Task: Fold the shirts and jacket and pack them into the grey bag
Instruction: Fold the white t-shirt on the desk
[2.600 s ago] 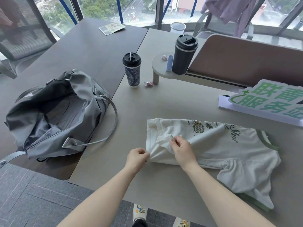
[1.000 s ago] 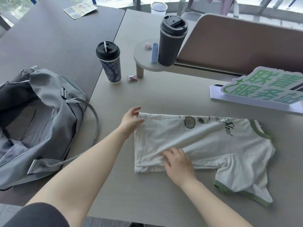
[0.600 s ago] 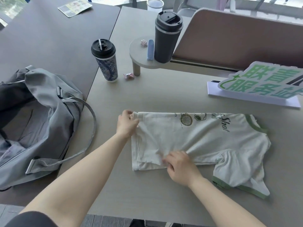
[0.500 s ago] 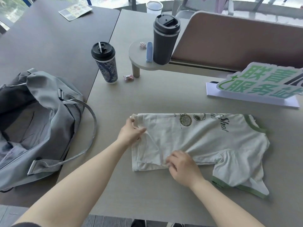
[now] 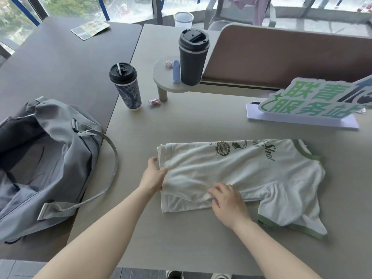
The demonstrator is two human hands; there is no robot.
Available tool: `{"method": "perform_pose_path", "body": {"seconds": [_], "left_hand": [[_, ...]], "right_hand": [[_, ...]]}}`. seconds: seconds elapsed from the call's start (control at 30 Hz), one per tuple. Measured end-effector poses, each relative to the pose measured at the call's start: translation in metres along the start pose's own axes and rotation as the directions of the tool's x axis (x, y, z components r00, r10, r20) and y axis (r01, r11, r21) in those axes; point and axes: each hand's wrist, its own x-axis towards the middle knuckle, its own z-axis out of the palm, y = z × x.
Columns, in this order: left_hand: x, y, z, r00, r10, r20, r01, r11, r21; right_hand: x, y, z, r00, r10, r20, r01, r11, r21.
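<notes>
A white shirt with green trim and a racket print lies folded lengthwise on the light table, collar end to the right, one sleeve spread at the lower right. My left hand grips the shirt's left hem edge, thumb on top of the cloth. My right hand rests fingers-down on the shirt's near folded edge; whether it pinches the fabric is unclear. The grey bag lies open on the dark table to the left, its strap looping toward the shirt. A purple garment hangs on a chair at the back.
A patterned lidded cup and a wrapped candy stand beyond the shirt. A black tumbler sits on a small round shelf. A green-lettered sign stands at the right, a brown divider panel behind it.
My left hand slid down the shirt's left edge from the far corner to the middle. My right hand stayed on the near edge. The bottom hem now lies flatter.
</notes>
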Motion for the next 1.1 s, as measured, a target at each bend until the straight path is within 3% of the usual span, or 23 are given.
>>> {"method": "perform_pose_path", "body": {"seconds": [0.17, 0.27, 0.33, 0.4, 0.5, 0.57, 0.63, 0.7, 0.83, 0.97, 1.0, 1.1], "left_hand": [[-0.005, 0.0, -0.004, 0.957, -0.002, 0.291, 0.008, 1.0, -0.019], [-0.009, 0.006, -0.008, 0.953, -0.002, 0.303, 0.002, 1.0, 0.001], [-0.012, 0.006, -0.009, 0.956, -0.026, 0.294, -0.03, 0.982, 0.185], [-0.015, 0.004, -0.009, 0.971, -0.005, 0.239, -0.092, 0.916, 0.391], [-0.018, 0.005, -0.008, 0.984, 0.117, 0.138, -0.181, 0.644, 0.744], [-0.019, 0.008, -0.001, 0.957, 0.283, 0.069, -0.219, 0.547, 0.808], [-0.017, 0.015, 0.013, 0.904, 0.415, 0.1, -0.328, 0.525, 0.785], [-0.015, 0.025, 0.037, 0.855, 0.461, 0.237, -0.459, 0.461, 0.76], [-0.021, 0.048, 0.1, 0.799, 0.41, 0.439, -0.595, 0.434, 0.676], [-0.039, 0.061, 0.163, 0.799, 0.393, 0.455, -0.599, 0.461, 0.654], [-0.044, 0.062, 0.181, 0.802, 0.378, 0.463, -0.596, 0.451, 0.664], [-0.065, 0.057, 0.234, 0.88, 0.246, 0.406, -0.473, 0.513, 0.716]], "right_hand": [[-0.003, 0.017, -0.002, 0.992, 0.126, -0.009, -0.126, 0.984, -0.124], [0.001, 0.024, -0.005, 0.986, 0.169, 0.01, -0.165, 0.971, -0.175], [0.004, 0.025, -0.006, 0.986, 0.168, 0.018, -0.161, 0.967, -0.199], [0.007, 0.028, -0.008, 0.986, 0.161, 0.042, -0.149, 0.966, -0.21], [0.004, 0.032, -0.018, 0.985, 0.155, 0.076, -0.141, 0.978, -0.155], [-0.006, 0.04, -0.029, 0.973, 0.228, 0.011, -0.227, 0.972, -0.067], [-0.018, 0.052, -0.041, 0.927, 0.368, -0.069, -0.367, 0.93, 0.032], [-0.03, 0.071, -0.052, 0.851, 0.52, -0.07, -0.515, 0.853, 0.08], [-0.049, 0.124, -0.069, 0.677, 0.735, -0.043, -0.724, 0.675, 0.141], [-0.059, 0.175, -0.076, 0.421, 0.907, 0.022, -0.834, 0.377, 0.403], [-0.061, 0.187, -0.077, 0.394, 0.917, 0.065, -0.834, 0.327, 0.444], [-0.062, 0.21, -0.082, 0.471, 0.863, 0.182, -0.81, 0.341, 0.477]]}}
